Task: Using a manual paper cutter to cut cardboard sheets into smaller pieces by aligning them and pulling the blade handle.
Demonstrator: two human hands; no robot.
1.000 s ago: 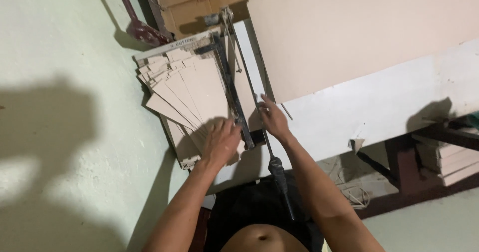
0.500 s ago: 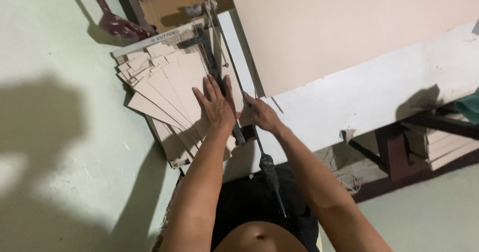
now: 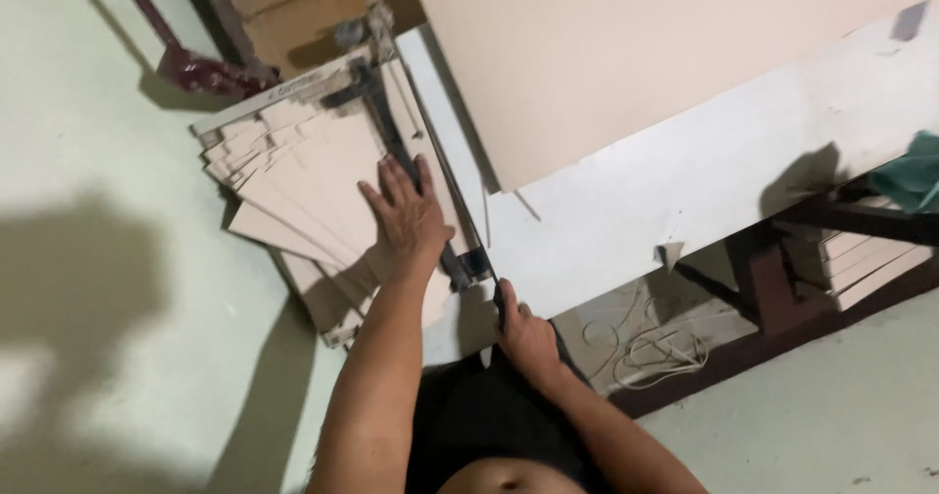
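The cardboard stack [image 3: 313,186] lies under the flat, open left hand [image 3: 409,215] (right hand [image 3: 525,333] grips the cutter handle [image 3: 498,298]).

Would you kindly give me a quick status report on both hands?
Left hand flat on fanned beige cardboard sheets. Right hand gripping black cutter lever handle. Nothing in the way.

A small cardboard-cutting workshop: a lever paper cutter [image 3: 411,161] at center, stacked cut cardboard pieces [image 3: 293,191] at nine o'clock, a large cardboard sheet [image 3: 636,54] at one o'clock.
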